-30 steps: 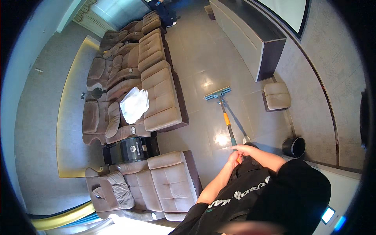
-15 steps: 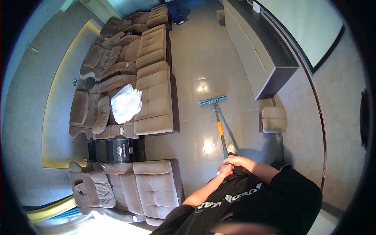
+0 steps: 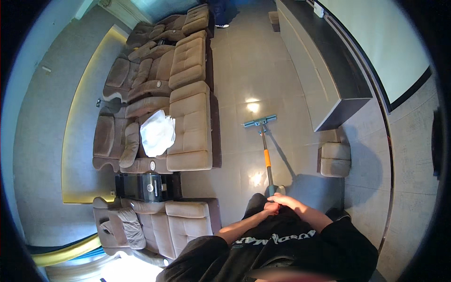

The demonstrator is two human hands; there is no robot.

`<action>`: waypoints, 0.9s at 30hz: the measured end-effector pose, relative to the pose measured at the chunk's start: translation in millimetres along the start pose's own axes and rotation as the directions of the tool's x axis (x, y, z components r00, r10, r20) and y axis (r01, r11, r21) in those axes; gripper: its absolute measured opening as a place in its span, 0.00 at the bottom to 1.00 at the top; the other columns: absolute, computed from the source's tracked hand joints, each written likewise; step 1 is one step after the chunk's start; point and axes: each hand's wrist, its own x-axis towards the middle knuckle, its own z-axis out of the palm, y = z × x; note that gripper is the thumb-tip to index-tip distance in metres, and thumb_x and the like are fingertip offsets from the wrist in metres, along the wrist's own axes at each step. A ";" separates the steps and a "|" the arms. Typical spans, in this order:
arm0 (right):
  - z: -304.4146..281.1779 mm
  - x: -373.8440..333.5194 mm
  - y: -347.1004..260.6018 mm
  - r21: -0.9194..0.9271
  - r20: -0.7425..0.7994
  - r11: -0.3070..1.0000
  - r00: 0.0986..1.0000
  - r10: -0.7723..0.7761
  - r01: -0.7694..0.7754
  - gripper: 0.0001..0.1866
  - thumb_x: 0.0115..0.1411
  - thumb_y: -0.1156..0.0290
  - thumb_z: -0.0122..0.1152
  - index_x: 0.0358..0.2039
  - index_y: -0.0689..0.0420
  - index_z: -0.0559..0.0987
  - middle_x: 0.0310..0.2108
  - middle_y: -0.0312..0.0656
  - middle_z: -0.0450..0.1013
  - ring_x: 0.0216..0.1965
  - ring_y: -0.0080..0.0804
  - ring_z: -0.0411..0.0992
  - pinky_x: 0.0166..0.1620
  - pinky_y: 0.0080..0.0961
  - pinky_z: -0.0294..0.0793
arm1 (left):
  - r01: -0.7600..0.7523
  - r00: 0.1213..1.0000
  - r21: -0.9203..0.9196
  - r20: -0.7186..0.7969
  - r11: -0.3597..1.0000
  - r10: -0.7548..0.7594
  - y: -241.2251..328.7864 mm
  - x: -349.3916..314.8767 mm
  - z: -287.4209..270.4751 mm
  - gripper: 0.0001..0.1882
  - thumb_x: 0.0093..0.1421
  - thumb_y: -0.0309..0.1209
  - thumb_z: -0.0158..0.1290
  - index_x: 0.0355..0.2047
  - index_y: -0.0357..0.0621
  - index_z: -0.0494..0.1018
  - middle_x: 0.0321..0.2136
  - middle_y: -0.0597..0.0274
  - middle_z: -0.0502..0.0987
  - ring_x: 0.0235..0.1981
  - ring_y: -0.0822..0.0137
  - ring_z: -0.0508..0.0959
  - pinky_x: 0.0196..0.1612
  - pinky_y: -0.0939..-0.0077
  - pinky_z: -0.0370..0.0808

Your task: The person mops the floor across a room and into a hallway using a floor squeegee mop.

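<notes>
Both of my hands grip the upper end of a flat mop's dark pole in front of my waist. My left hand (image 3: 271, 207) is closed around the end nearest my body. Just beyond it, my right hand (image 3: 281, 199) wraps the pole too. From there the mop (image 3: 269, 175) slants away from me, with an orange sleeve (image 3: 267, 158) partway down. Its wide blue-grey head (image 3: 260, 121) lies on the shiny tiled floor (image 3: 235, 160), turned slightly askew. The pole's very end is hidden by my hands.
Brown recliner seats (image 3: 190, 127) line the left, one bearing a white cloth or bag (image 3: 158, 133). A black console (image 3: 151, 187) stands between seats. At right are a long low cabinet (image 3: 324, 84) and a brown stool (image 3: 335, 159). Another person's leg (image 3: 220, 14) shows at the far end.
The seats and cabinet have shifted nearer in view, and the mop head sits a little farther along the floor. My left leg now shows beside my hands. Both hands keep their grip.
</notes>
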 end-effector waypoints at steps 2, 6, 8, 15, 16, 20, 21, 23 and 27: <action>-5.4 -2.4 2.2 0.036 0.055 0.999 0.998 -0.027 0.025 0.14 0.46 0.63 0.51 0.20 0.63 0.70 0.17 0.38 0.66 0.17 0.25 0.63 0.18 0.23 0.61 | 0.431 0.876 -0.303 -0.086 0.850 -0.475 14.9 7.9 -6.3 0.10 0.46 0.31 0.40 0.10 0.46 0.61 0.08 0.66 0.60 0.08 0.72 0.61 0.10 0.79 0.54; -15.6 -0.4 4.4 -0.002 0.006 1.000 1.000 -0.023 0.023 0.19 0.43 0.57 0.52 0.16 0.63 0.70 0.13 0.39 0.64 0.15 0.25 0.61 0.17 0.23 0.60 | 0.826 0.493 -0.341 0.052 0.448 -0.868 127.1 29.1 -50.1 0.11 0.47 0.33 0.40 0.11 0.45 0.61 0.08 0.67 0.60 0.09 0.72 0.62 0.10 0.78 0.55; -10.1 17.9 8.9 -0.078 -0.082 0.995 0.995 -0.063 0.056 0.25 0.41 0.53 0.52 0.21 0.69 0.70 0.18 0.46 0.68 0.19 0.31 0.65 0.22 0.26 0.64 | 0.823 0.493 -0.367 0.083 0.433 -0.866 104.4 21.2 -52.9 0.10 0.47 0.33 0.41 0.11 0.46 0.62 0.08 0.67 0.60 0.09 0.72 0.62 0.10 0.77 0.55; -20.9 10.5 -55.6 -0.101 0.005 0.995 1.000 0.006 -0.005 0.24 0.43 0.56 0.52 0.27 0.68 0.69 0.22 0.42 0.67 0.23 0.27 0.64 0.23 0.23 0.63 | 0.475 0.492 -0.873 0.154 0.116 -0.857 9.4 -2.9 -39.9 0.10 0.44 0.38 0.43 0.13 0.48 0.64 0.08 0.66 0.61 0.08 0.69 0.63 0.10 0.76 0.56; -31.8 18.7 -37.3 -0.057 -0.068 0.997 0.997 0.044 -0.048 0.26 0.43 0.55 0.53 0.32 0.68 0.66 0.26 0.43 0.66 0.26 0.28 0.63 0.26 0.24 0.64 | 0.860 0.328 -0.433 0.064 0.271 -0.942 54.6 19.4 -63.7 0.13 0.43 0.42 0.44 0.11 0.49 0.63 0.07 0.64 0.61 0.08 0.66 0.63 0.10 0.73 0.57; -51.8 48.2 -59.2 -0.129 0.032 0.984 0.991 0.131 -0.126 0.24 0.43 0.55 0.52 0.30 0.66 0.67 0.25 0.42 0.66 0.26 0.27 0.63 0.28 0.24 0.63 | 0.678 0.337 -0.684 -0.034 0.268 -0.941 68.2 39.3 -92.8 0.11 0.45 0.35 0.42 0.11 0.44 0.64 0.09 0.62 0.65 0.11 0.65 0.68 0.10 0.73 0.61; -58.5 50.1 -71.0 -0.131 0.035 0.982 0.989 0.142 -0.136 0.24 0.43 0.55 0.52 0.30 0.66 0.67 0.25 0.42 0.66 0.26 0.27 0.63 0.28 0.24 0.63 | 0.676 0.338 -0.690 -0.026 0.261 -0.941 64.7 43.8 -99.4 0.11 0.45 0.35 0.42 0.11 0.44 0.64 0.09 0.62 0.65 0.11 0.65 0.68 0.10 0.73 0.61; -67.1 48.1 -102.8 -0.050 0.082 0.985 0.982 0.170 -0.166 0.24 0.43 0.56 0.52 0.31 0.66 0.67 0.26 0.43 0.66 0.27 0.28 0.63 0.30 0.25 0.63 | 0.627 0.178 -0.769 -0.017 0.126 -0.984 67.7 53.7 -124.2 0.11 0.45 0.34 0.41 0.12 0.43 0.66 0.09 0.63 0.66 0.11 0.65 0.69 0.11 0.72 0.63; -94.3 96.7 -107.2 -0.168 -0.073 0.983 0.995 0.060 -0.072 0.22 0.42 0.58 0.52 0.24 0.69 0.69 0.19 0.42 0.66 0.18 0.26 0.64 0.19 0.24 0.62 | 0.683 0.268 -0.694 -0.051 0.227 -0.962 75.4 74.3 -182.5 0.11 0.41 0.33 0.46 0.07 0.44 0.62 0.06 0.63 0.62 0.07 0.66 0.65 0.08 0.74 0.59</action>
